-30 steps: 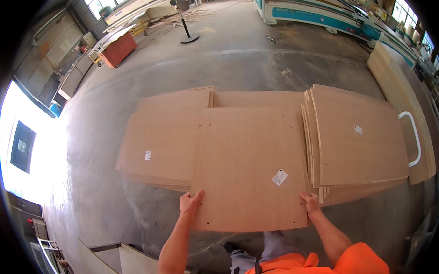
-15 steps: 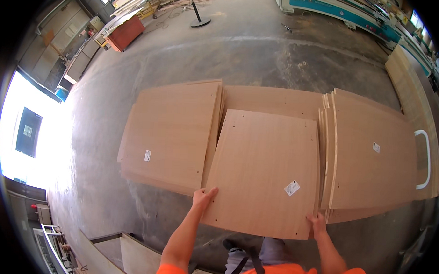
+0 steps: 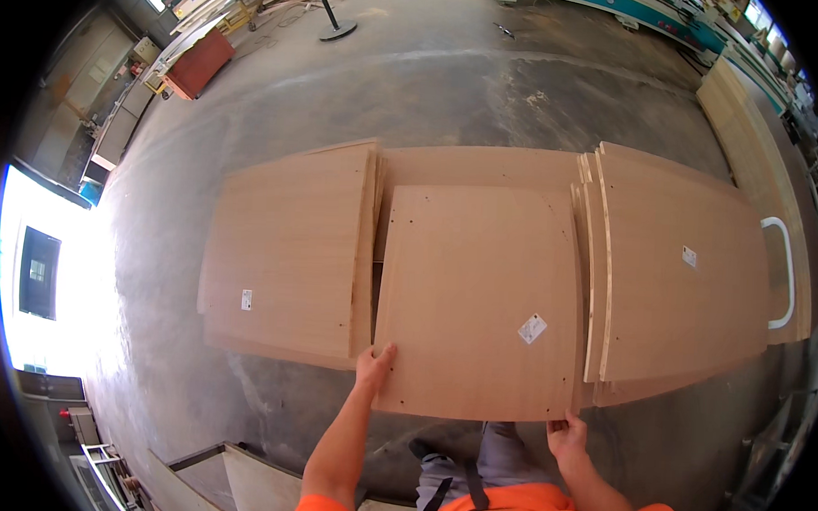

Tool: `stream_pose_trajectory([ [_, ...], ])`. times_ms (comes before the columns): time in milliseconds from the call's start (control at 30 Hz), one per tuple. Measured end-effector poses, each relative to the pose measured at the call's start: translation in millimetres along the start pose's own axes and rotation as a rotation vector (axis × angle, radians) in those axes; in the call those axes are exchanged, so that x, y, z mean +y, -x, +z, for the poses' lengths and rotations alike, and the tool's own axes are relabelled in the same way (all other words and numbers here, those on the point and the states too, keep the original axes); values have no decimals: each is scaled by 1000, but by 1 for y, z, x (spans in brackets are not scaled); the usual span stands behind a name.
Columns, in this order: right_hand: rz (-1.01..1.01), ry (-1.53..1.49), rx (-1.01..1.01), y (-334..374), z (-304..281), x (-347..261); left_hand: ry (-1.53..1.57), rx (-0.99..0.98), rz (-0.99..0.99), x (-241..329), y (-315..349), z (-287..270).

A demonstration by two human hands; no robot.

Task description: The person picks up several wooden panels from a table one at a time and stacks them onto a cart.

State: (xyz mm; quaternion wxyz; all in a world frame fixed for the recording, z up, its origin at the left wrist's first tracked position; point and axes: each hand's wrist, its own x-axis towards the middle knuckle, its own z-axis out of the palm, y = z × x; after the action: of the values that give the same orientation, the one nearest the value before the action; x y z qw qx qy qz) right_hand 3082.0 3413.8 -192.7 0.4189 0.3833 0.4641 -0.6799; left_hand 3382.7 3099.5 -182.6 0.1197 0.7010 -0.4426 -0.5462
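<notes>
The board (image 3: pixel 480 294) stretches forward between the left hand (image 3: pixel 374 368), gripping its left edge, and the right hand (image 3: pixel 567 438), gripping its near-right corner.

White labels (image 3: pixel 533 328) on three panels (image 3: pixel 471 285); print too small to read

Bare forearms (image 3: pixel 338 438) reach forward, left grip (image 3: pixel 374 368) curled thumb-uppermost, right grip (image 3: pixel 567 437) curled nearer the body.
</notes>
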Motion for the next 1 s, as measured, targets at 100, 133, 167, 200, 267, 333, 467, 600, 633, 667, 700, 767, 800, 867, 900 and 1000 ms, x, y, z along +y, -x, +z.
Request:
stream_pose_trajectory([
  [100,-50,-33,-98,-5,7,-1,-329,24,104,18,3,-2],
  [133,-66,-15,-161,-5,9,-6,-597,70,179,32,16,-2],
  [167,-78,7,-226,-6,9,-10,-864,115,248,36,26,-3],
  [200,-19,130,-355,-6,1,-5,-884,209,350,27,34,-9],
  [267,100,380,-626,-21,-14,5,-913,408,555,-5,48,-19],
  [333,227,381,-306,-19,12,39,-861,419,528,-41,69,-31],
  [467,267,351,-261,-57,73,88,-728,332,343,-122,146,-37],
  [600,229,425,-277,-85,73,102,-555,266,19,-228,265,-44],
  [633,314,261,-214,-62,75,103,-491,296,-90,-251,299,-45],
  [667,321,358,-402,-80,48,102,-456,312,-209,-275,329,-45],
  [700,255,572,-547,-89,32,102,-404,350,-276,-290,356,-47],
  [767,258,741,-362,-74,27,112,-281,452,-393,-320,396,-61],
  [800,267,891,-308,-83,26,121,-266,513,-371,-340,411,-64],
  [867,385,1366,-419,-60,33,156,-95,677,-383,-369,439,-72],
  [900,403,1503,-385,-66,38,177,-14,744,-366,-387,448,-71],
  [1000,418,1897,-592,36,28,313,188,1064,-324,-453,491,-84],
])
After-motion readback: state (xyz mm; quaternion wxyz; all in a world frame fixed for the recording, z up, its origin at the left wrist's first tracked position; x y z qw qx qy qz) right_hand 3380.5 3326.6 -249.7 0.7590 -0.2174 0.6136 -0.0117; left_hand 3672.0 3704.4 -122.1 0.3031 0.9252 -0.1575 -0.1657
